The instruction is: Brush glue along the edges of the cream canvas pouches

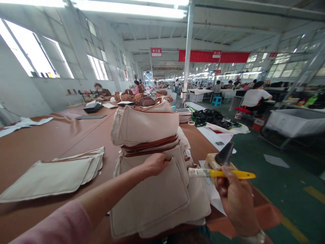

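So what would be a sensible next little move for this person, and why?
Probably lowering the yellow-handled brush in the right hand onto the canvas bag under the left hand. The bristles look coated in something pale, their tip points toward the stack of bags, and the left hand rests at the bag's top edge, seemingly steadying it.
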Motion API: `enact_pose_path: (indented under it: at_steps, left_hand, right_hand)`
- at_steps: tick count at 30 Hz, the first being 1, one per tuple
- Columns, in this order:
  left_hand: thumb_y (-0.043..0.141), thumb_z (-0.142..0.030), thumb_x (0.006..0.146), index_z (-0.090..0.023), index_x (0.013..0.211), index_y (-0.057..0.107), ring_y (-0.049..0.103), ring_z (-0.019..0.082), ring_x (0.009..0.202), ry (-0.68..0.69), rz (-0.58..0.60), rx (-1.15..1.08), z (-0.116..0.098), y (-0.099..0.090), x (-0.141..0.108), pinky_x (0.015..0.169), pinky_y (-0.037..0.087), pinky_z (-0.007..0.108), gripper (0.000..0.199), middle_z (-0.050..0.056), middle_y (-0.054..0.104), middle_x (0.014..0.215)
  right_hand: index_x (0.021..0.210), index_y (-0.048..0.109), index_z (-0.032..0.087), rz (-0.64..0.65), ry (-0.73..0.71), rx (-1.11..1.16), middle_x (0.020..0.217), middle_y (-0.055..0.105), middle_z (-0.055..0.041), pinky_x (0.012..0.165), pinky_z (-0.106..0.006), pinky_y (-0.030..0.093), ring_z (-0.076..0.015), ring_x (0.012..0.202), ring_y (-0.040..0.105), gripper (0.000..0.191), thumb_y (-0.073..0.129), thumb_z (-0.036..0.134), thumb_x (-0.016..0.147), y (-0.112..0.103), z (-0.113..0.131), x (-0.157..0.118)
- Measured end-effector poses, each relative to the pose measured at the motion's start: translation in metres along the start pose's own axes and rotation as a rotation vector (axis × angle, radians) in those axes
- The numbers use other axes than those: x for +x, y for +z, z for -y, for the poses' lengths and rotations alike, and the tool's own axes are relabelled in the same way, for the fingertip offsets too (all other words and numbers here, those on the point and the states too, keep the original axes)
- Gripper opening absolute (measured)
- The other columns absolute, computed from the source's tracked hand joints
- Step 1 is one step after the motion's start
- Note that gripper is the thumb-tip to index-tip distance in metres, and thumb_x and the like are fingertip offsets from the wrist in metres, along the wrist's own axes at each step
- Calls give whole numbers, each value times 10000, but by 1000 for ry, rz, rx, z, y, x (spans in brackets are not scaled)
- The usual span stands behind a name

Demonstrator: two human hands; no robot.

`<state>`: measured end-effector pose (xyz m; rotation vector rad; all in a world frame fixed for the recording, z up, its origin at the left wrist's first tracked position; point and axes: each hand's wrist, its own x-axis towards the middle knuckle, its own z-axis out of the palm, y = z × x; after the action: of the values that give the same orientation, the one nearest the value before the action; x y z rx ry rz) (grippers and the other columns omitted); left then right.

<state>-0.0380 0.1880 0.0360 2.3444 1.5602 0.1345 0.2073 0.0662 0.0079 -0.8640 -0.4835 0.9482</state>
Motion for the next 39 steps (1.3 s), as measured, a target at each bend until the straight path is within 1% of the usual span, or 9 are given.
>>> enact_pose_path:
  at_steps: [5, 9, 13, 17, 21, 26, 29, 36, 39]
  left_hand:
    - [535, -375, 888, -166, 852, 733, 603, 178, 698, 59, 0, -111, -4, 16, -15, 589, 365, 239, 289, 24, 691, 754]
    - [543, -345, 899, -177, 1005, 734, 615, 160, 814, 167, -3, -207, -14, 17, -39, 677, 425, 218, 276, 17, 712, 899]
    - [577, -284, 885, -178, 971, 734, 610, 144, 800, 288, -66, -349, -25, 22, -62, 721, 450, 215, 208, 23, 692, 884]
    - [595, -216, 865, -172, 878, 721, 591, 126, 750, 317, -134, -367, -32, 27, -72, 687, 433, 206, 134, 8, 659, 813]
    - [608, -151, 837, -167, 855, 706, 576, 108, 696, 325, -185, -368, -35, 33, -76, 636, 413, 191, 102, -2, 637, 776]
    - [638, -157, 850, -167, 818, 656, 532, 95, 633, 519, -321, -228, -35, 39, -90, 571, 367, 195, 38, -11, 589, 737]
    - [601, -221, 923, -178, 854, 645, 505, 108, 611, 667, -413, -41, -39, 35, -104, 542, 332, 229, 92, -4, 574, 730]
    - [518, -327, 998, -190, 791, 614, 507, 131, 587, 728, -498, 246, -46, 30, -126, 504, 312, 263, 266, 5, 580, 703]
    - [526, -329, 995, -192, 746, 594, 517, 134, 587, 744, -529, 277, -44, 31, -131, 508, 326, 270, 293, 3, 577, 686]
  right_hand:
    - [765, 635, 144, 56, -75, -47, 568, 497, 18, 382, -149, 286, -92, 463, 382, 295, 831, 363, 790, 6, -6, 2]
    - [817, 637, 148, 154, -99, -114, 549, 477, 30, 392, -171, 271, -102, 449, 379, 291, 794, 393, 827, 9, -9, 0]
    - [792, 628, 152, 272, -199, -358, 552, 479, 27, 427, -211, 303, -119, 473, 396, 310, 725, 430, 889, 12, -7, 2]
    - [823, 636, 155, 197, -343, -445, 571, 499, 22, 472, -224, 354, -128, 502, 436, 310, 687, 443, 926, 7, 4, 2]
    - [825, 632, 165, 222, -291, -420, 556, 477, 29, 432, -220, 330, -125, 471, 419, 333, 680, 478, 927, 2, 9, -11]
    - [820, 655, 158, 149, -346, -515, 568, 506, 9, 459, -230, 375, -141, 496, 462, 372, 705, 519, 894, -2, 16, -12]
    - [867, 645, 162, 134, -283, -365, 565, 480, 29, 422, -203, 329, -118, 464, 424, 337, 719, 489, 900, -1, 23, -8]
    - [838, 626, 160, 450, -7, -398, 585, 488, 22, 419, -174, 299, -95, 470, 405, 321, 713, 455, 931, -3, 31, -28]
    - [834, 635, 162, 383, -11, -394, 564, 459, 32, 414, -173, 293, -90, 461, 377, 299, 742, 431, 910, -6, 44, -30]
